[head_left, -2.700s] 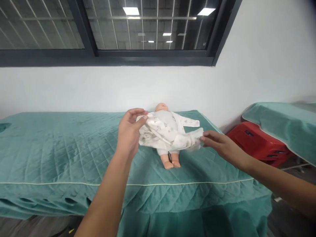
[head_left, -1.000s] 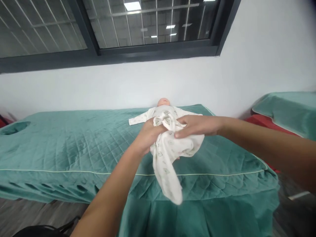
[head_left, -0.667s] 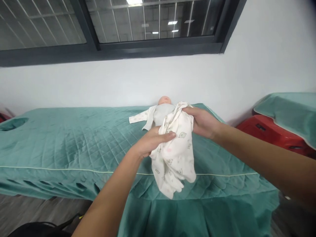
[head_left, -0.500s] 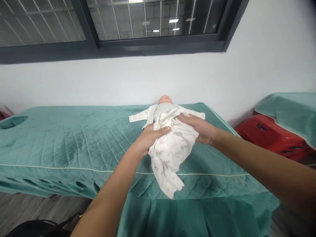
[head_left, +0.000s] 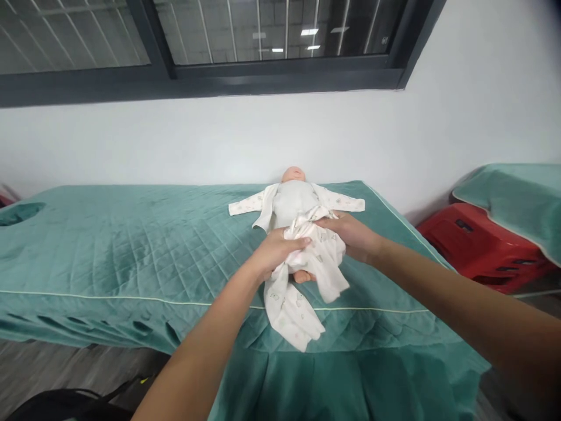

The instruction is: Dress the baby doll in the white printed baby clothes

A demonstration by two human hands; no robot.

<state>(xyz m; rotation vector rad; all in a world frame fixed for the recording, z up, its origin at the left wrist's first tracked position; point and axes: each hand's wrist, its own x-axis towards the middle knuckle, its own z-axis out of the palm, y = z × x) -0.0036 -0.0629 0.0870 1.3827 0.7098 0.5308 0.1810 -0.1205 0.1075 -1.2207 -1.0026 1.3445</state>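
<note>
Open room is left on the bed (head_left: 109,245) left of the doll (head_left: 293,202). Near the right end, passage is blocked by the doll and white garment (head_left: 293,310); the far edge is closed by the wall (head_left: 175,146).

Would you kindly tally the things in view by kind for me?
Dolls: 1, baby doll on its back.
White garments: 2, open top on it; printed garment gripped by left hand and right hand.
Teal-covered beds: 2, near bed, far bed.
Stools: 1, red plastic stool.
Total: 6.
</note>
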